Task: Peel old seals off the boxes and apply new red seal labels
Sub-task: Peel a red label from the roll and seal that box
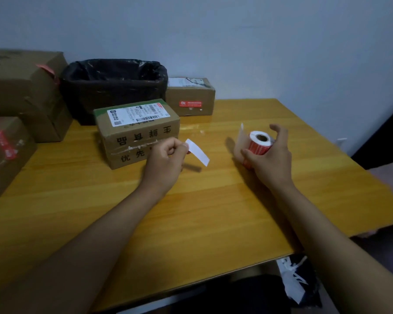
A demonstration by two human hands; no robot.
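One label (pixel 197 152) is pinched white-side-up by the left hand (pixel 166 158) — likely so the adhesive is kept free.
The label roll (pixel 259 143) is gripped by the right hand (pixel 268 158), near the box (pixel 137 134).

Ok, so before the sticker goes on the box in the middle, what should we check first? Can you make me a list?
1. Sticker held firmly: ok, the left hand pinches one end.
2. Sticker is a red seal: cannot tell, only its white side shows.
3. Label roll steady: ok, the right hand grips it on the table.
4. Old seal gone from the middle box: ok on the front seam, only torn tape bits show there; other sides cannot tell.
5. Box within reach: ok, it sits right behind the left hand.
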